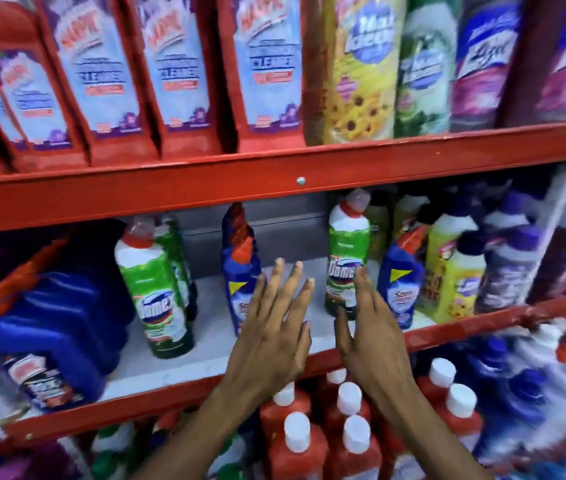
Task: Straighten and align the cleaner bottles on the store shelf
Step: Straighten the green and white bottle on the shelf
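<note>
On the middle shelf (205, 355) stand a green Domex bottle (347, 251) at centre right, another green Domex bottle (157, 289) to the left, a blue Sani bottle (240, 268) between them and a second blue bottle (401, 278) further right. My left hand (271, 327) is open, fingers spread, in front of the gap between the blue bottle and the centre-right green one. My right hand (368, 327) is open too, its fingertips touching the lower label of that green bottle.
A large blue jug (49, 327) stands at the shelf's left. Yellow (454, 271) and purple bottles (510, 268) crowd the right. Red cleaner bottles (184, 71) line the shelf above. Red bottles with white caps (351, 445) fill the shelf below.
</note>
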